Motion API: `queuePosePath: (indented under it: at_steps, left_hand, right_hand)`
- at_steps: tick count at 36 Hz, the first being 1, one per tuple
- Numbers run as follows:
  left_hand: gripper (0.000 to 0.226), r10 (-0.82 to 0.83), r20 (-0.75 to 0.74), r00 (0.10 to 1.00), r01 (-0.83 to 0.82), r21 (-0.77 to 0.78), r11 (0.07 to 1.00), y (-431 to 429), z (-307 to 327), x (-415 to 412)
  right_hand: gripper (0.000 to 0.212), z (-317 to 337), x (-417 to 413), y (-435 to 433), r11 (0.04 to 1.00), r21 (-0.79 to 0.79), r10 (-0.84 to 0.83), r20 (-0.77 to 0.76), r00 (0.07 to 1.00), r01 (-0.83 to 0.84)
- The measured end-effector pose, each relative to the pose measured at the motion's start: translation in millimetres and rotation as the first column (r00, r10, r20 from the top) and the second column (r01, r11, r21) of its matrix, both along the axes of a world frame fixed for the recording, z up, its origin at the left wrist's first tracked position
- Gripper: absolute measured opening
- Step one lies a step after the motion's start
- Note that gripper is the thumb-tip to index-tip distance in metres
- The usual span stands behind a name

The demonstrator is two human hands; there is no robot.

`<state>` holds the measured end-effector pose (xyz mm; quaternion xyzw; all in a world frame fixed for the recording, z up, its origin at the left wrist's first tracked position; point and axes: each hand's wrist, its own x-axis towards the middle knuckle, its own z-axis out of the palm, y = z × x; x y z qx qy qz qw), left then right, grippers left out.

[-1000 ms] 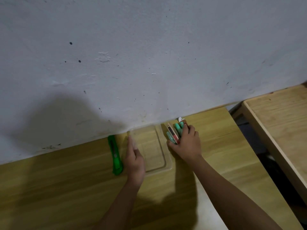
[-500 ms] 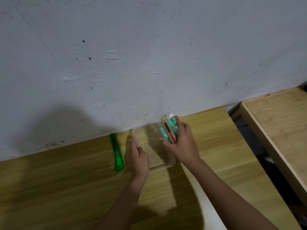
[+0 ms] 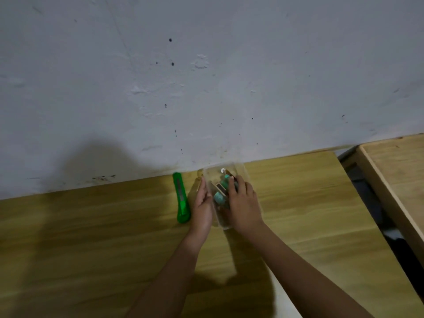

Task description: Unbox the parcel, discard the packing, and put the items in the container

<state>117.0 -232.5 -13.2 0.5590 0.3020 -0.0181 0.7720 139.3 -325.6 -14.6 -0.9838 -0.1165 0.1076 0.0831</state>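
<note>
The right hand (image 3: 243, 206), which half a second ago held the teal items (image 3: 222, 193) above the rim, now grips them inside the clear container (image 3: 241, 171), whose left wall the flat, open left hand (image 3: 203, 206) steadies beside the green cutter (image 3: 182, 200).

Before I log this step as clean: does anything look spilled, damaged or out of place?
Nothing stands out. The right hand sets the items into the clear container, steadied by the left hand.
</note>
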Motion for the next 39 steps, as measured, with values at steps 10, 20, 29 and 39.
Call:
queuePosePath:
  at_steps: [10,20,29,39]
  left_hand:
    - [0.053,-0.136,-0.025,0.99,0.136,0.005,0.991,9,-7,0]
    - [0.055,-0.18,-0.045,0.983,0.181,0.037,0.983,20,-7,12]
    - [0.054,-0.176,-0.05,0.983,0.181,0.136,0.974,16,-6,13]
    - [0.053,-0.376,-0.244,0.894,0.448,0.471,0.759,24,8,14]
  right_hand:
    - [0.08,-13,0,11,0.956,0.249,-0.104,-0.206,0.973,0.155]
    - [0.08,-16,11,18,0.945,0.269,-0.126,-0.234,0.964,0.188]
    - [0.082,-5,15,10,0.948,0.261,-0.096,-0.304,0.948,0.18]
    - [0.073,12,14,14,0.991,0.082,-0.079,-0.256,0.964,0.103]
